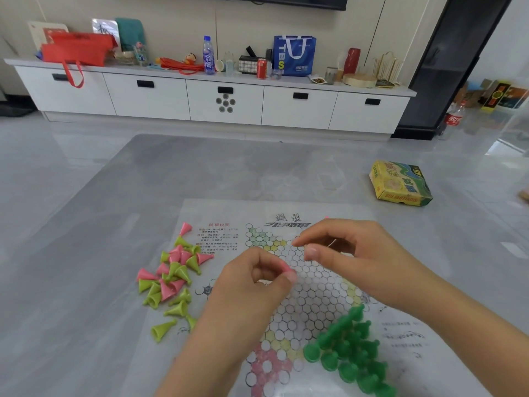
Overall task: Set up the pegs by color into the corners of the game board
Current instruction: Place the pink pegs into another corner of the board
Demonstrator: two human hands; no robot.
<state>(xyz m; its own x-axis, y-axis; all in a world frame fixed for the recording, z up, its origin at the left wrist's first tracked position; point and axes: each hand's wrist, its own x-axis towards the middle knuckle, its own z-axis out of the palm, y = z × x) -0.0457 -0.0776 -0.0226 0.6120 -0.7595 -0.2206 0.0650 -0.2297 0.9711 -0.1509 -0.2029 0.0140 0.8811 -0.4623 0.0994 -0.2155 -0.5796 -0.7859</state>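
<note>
Seen from a head camera looking down: a grey counter (86,282) carrying a paper game board (315,296) printed with a star of circles. Behind, across the floor, a long white cabinet (200,96) crowded with bags and bottles. On the counter's far right, well apart from the board, a yellow and green box (400,181). At the board's near right corner, dark green pegs (349,348) standing upright in a tight cluster. Off the board's left edge, a loose heap of pink and lime pegs (171,279) lying on their sides. Above the board's middle, left hand (252,285) with fingers curled, grip pinched on a pink peg (284,267). Just beyond, right hand (352,253) with thumb and forefinger close together; whether that grip held anything could not be told.
</note>
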